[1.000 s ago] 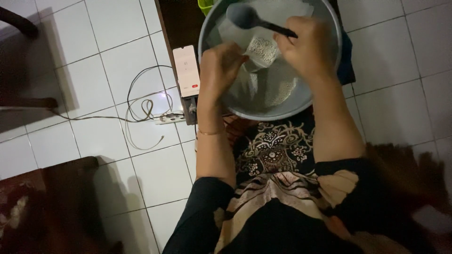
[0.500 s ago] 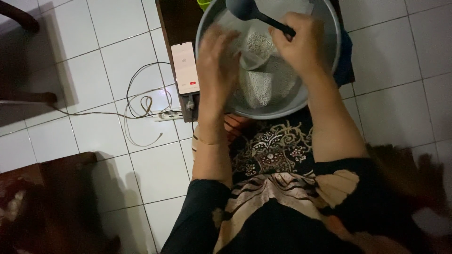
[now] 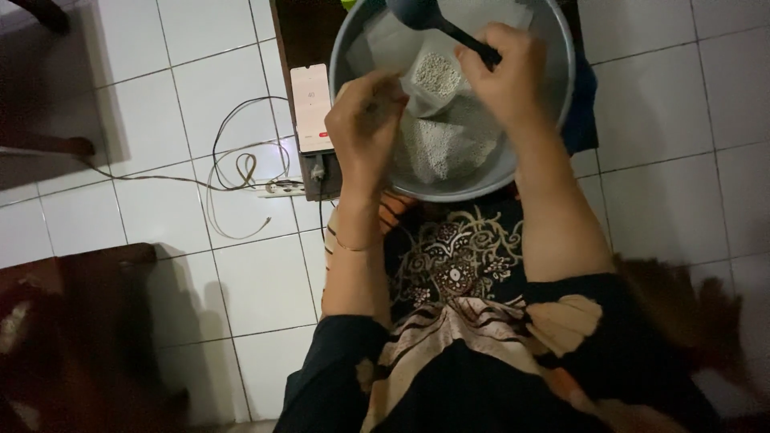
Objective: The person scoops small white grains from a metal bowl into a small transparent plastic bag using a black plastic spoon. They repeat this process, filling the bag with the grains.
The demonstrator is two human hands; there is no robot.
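A large metal bowl rests in front of me, with small white beads piled inside it. My left hand pinches the edge of a clear plastic bag that holds some of the white beads, above the bowl. My right hand grips the dark handle of a dark ladle, whose scoop sits at the bowl's far rim. The right hand also touches the bag's other side.
A white phone lies on a dark low table left of the bowl. Cables and a power strip trail over the white tiled floor. A dark wooden piece of furniture stands at lower left.
The bag has risen and opened wider between my hands, showing beads inside. The view has shifted slightly downward, and both hands stay over the bowl.
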